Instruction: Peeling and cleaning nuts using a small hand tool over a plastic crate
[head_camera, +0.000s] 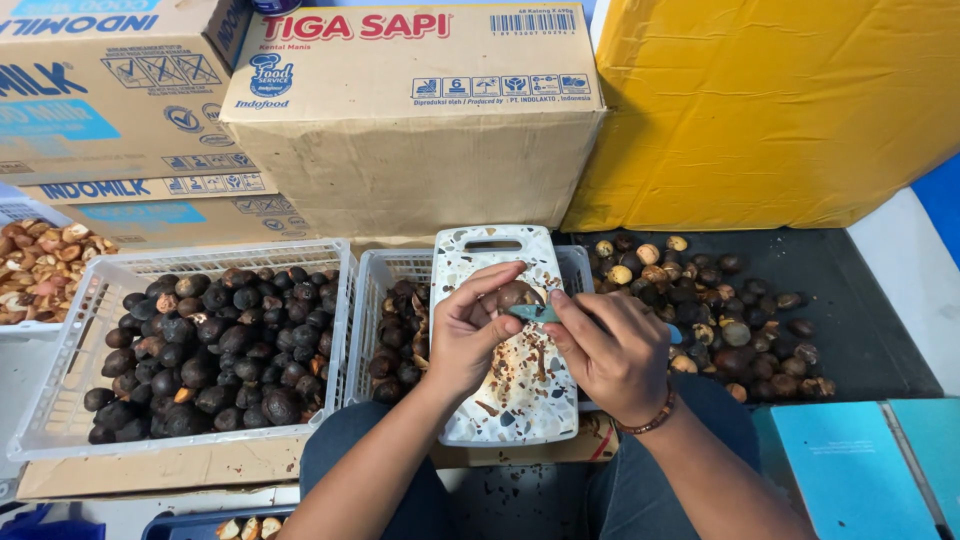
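Your left hand (468, 335) closes its fingers around a dark brown nut (517, 294), pinning it just above the speckled cutting board (520, 390) so scraps drop there. Your right hand (615, 355) is closed on a teal-handled knife (530, 313), its tip against the nut. The board bridges a white basket (385, 268) of husk pieces. Left of the board, a bigger white crate (330, 330) holds dark nuts; right of it lies a loose pile of nuts (720, 320). Cardboard boxes (410, 130) stand behind the board.
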